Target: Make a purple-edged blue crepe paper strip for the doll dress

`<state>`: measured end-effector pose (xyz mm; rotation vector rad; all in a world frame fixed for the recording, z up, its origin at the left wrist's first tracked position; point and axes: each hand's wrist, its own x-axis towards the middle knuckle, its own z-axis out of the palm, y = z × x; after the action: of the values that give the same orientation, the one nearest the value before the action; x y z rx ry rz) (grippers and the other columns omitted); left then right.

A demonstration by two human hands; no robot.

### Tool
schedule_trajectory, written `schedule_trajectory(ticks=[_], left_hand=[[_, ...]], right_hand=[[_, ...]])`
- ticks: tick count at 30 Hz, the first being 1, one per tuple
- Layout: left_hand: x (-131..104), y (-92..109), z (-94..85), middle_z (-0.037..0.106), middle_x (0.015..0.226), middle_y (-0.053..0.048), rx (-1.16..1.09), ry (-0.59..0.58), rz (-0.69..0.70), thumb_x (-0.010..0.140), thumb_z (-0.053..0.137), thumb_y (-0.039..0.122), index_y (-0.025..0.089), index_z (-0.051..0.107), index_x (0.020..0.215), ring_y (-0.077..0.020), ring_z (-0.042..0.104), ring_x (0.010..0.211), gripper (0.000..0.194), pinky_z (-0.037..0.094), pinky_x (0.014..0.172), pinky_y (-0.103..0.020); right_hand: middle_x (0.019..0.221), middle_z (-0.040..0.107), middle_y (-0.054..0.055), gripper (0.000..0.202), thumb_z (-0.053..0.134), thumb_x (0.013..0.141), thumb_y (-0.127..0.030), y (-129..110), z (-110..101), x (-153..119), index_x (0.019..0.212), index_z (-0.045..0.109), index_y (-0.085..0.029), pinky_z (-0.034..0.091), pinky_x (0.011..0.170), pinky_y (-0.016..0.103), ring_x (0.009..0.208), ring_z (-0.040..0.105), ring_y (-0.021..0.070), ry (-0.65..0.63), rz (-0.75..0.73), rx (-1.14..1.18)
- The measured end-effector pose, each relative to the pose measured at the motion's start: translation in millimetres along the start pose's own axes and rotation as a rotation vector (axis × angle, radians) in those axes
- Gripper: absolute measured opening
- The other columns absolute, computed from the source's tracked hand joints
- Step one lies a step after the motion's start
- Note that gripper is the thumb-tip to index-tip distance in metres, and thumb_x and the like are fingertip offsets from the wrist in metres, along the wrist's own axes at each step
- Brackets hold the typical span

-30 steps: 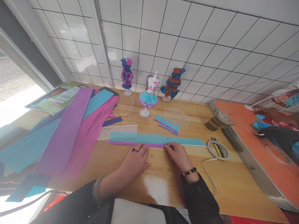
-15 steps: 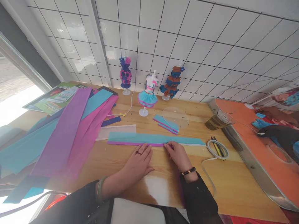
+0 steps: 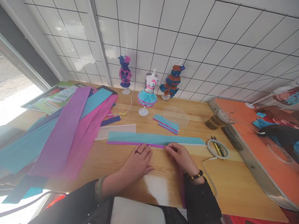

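A long turquoise crepe-paper strip [image 3: 154,138] lies across the table in front of me. Along its near edge runs a narrow purple strip [image 3: 121,143], whose loose end drops from my right hand toward the table's front. My left hand [image 3: 137,161] rests flat, fingers stretched over the purple edge. Thumb and forefinger of my right hand [image 3: 183,158] pinch the purple strip just right of it. Beyond that hand, a white tape line [image 3: 190,144] shows along the turquoise edge, leading to a tape roll [image 3: 209,150] lying flat.
Purple, pink and turquoise sheets [image 3: 63,133] are heaped at the left. Three small dressed mannequins, one in a turquoise skirt [image 3: 147,98], stand by the tiled wall. Folded strips [image 3: 165,123], a clear disc [image 3: 178,113], a lidded cup [image 3: 215,121] and yellow-black scissors [image 3: 218,146] lie about.
My right hand has shifted slightly right and toward me along the purple strip, and its hanging end now shows beside my sleeve. My left hand has stayed nearly still.
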<state>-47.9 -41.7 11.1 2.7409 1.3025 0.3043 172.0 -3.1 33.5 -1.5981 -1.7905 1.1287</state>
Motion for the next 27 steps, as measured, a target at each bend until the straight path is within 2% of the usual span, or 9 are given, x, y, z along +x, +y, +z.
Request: schedule_trajectory(ticks=[4, 14, 20, 27], left_hand=[[1, -1, -3.9, 0.044, 0.13, -0.01, -0.017, 0.002, -0.011, 0.081, 0.048, 0.047, 0.014, 0.047, 0.12, -0.0255, 0.033, 0.124, 0.051, 0.025, 0.104, -0.038], [1, -1, -2.0, 0.043, 0.131, -0.01, -0.005, 0.003, -0.023, 0.081, 0.048, 0.047, 0.015, 0.047, 0.119, -0.0251, 0.031, 0.125, 0.049, 0.026, 0.103, -0.039], [2, 0, -2.1, 0.042, 0.133, -0.009, 0.016, -0.023, -0.034, 0.081, 0.047, 0.048, 0.016, 0.047, 0.119, -0.0257, 0.032, 0.124, 0.05, 0.024, 0.103, -0.039], [6, 3, -3.2, 0.042, 0.133, -0.008, 0.034, -0.024, -0.045, 0.081, 0.046, 0.05, 0.018, 0.047, 0.12, -0.0267, 0.034, 0.123, 0.05, 0.024, 0.102, -0.041]], right_hand=[[0.057, 0.049, -0.003, 0.032, 0.045, 0.078, -0.047, -3, -1, 0, 0.069, 0.053, -0.018, 0.037, 0.052, 0.022, 0.052, 0.046, 0.0108, -0.003, 0.005, -0.01], [0.049, 0.051, -0.003, 0.029, 0.043, 0.08, -0.045, 1, 7, 9, 0.067, 0.051, -0.02, 0.035, 0.051, 0.024, 0.046, 0.049, 0.0127, 0.122, 0.053, -0.203], [0.061, 0.061, 0.002, 0.029, 0.043, 0.08, -0.044, 4, 9, 12, 0.066, 0.053, -0.02, 0.033, 0.053, 0.024, 0.053, 0.052, 0.0148, 0.174, 0.039, -0.332], [0.064, 0.062, 0.004, 0.029, 0.043, 0.08, -0.042, 4, 10, 15, 0.065, 0.054, -0.02, 0.033, 0.056, 0.026, 0.058, 0.053, 0.0166, 0.169, 0.05, -0.418]])
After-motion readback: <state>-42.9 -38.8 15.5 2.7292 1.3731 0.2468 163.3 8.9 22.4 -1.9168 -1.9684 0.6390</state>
